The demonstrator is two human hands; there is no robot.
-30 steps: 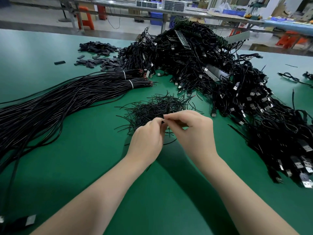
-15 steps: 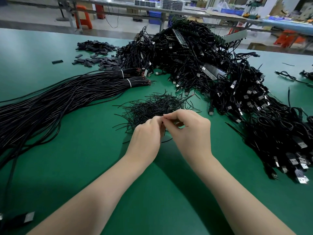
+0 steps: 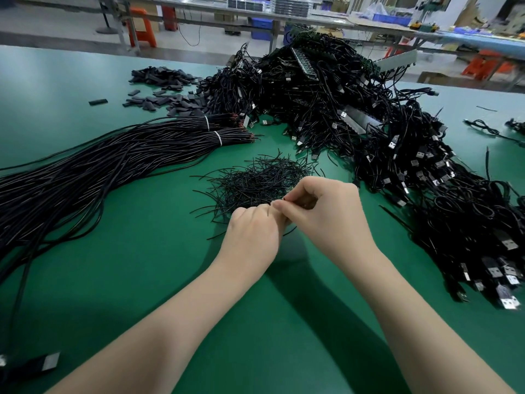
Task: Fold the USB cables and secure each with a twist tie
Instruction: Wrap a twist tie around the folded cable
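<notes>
Two hands, left hand (image 3: 251,233) and right hand (image 3: 331,216), apparently pinching one twist tie (image 3: 288,231), no legible writing

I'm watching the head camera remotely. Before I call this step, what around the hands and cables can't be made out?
- What the left hand and right hand pinch: head view, covered by their fingers.
- Long cable bundle: far ends cut off at the left edge.
- Plug: cut off at the lower-left corner.
- Tangled cable pile: single cables too dense to separate.

Your left hand (image 3: 251,233) and right hand (image 3: 326,214) meet fingertip to fingertip above the table (image 3: 142,265), fingers curled, pinching something too small to make out.
</notes>
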